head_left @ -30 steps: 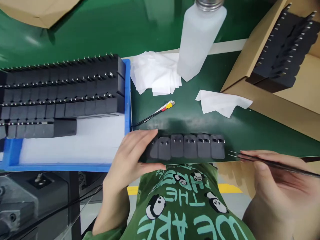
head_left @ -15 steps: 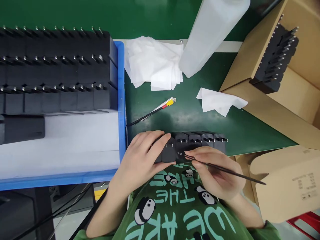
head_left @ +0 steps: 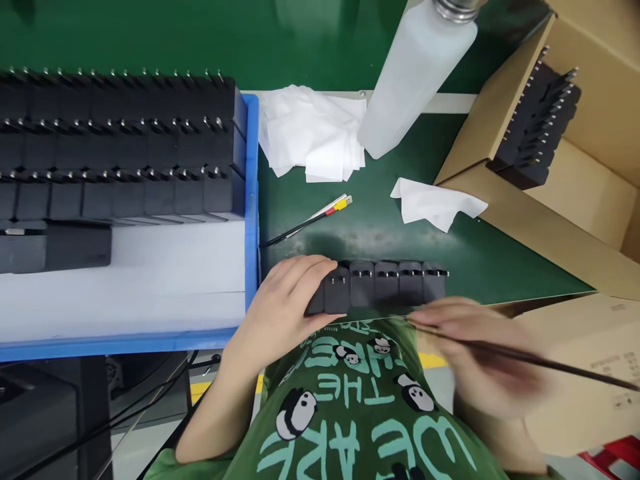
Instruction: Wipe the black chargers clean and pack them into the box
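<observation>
A row of several black power adapters [head_left: 387, 287] lies along the front edge of the green table, metal plug pins showing. My left hand [head_left: 280, 303] is closed round the left end of this row, fingers behind and thumb in front; the palm hides part of the end adapter. To the right of the row, past the table's front edge, my right hand [head_left: 485, 353] is blurred by motion. Dark, slender tweezers [head_left: 560, 365] are pinched in its fingers, their long end pointing right. The tweezers touch no adapter.
A blue-rimmed tray [head_left: 253, 200] on the left holds rows of black adapters. Behind lie white wipes [head_left: 313, 137], a white bottle [head_left: 417, 80], a USB cable [head_left: 320, 217] and a loose wipe [head_left: 435, 202]. At right stands a cardboard box [head_left: 540, 227] with adapters inside.
My right hand has drawn the tweezers away from the adapters, to the right and a little toward me. My left hand keeps hold of the row's left end. The view has shifted slightly.
</observation>
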Tool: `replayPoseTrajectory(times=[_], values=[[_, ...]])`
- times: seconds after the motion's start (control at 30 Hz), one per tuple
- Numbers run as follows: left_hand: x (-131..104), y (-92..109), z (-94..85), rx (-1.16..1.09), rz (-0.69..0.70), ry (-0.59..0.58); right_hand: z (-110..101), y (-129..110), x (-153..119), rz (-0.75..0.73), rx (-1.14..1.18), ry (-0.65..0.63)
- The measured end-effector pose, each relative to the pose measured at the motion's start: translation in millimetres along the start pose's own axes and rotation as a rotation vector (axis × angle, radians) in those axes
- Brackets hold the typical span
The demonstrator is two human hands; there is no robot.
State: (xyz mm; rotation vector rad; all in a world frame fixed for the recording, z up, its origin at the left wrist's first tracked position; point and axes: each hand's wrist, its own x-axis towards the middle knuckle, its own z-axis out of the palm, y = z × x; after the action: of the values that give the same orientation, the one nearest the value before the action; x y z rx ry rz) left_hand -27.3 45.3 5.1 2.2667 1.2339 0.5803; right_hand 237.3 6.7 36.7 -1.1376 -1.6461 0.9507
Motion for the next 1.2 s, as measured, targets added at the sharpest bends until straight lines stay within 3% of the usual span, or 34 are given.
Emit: replayPoseTrajectory(times=[0.13, 0.23, 1.2], values=[[0, 0, -1.4, -0.008, -0.004, -0.004, 46, 5, 22, -0.138, 0.15, -0.097], [1, 0, -2.3, -0.018, -0.001, -0.005, 59, 13, 25, -0.175, 0.126, -0.097], [1, -1, -2.5, -0.016, -0.001, -0.026, 57, 12, 26, -0.16, 0.097, -0.112]])
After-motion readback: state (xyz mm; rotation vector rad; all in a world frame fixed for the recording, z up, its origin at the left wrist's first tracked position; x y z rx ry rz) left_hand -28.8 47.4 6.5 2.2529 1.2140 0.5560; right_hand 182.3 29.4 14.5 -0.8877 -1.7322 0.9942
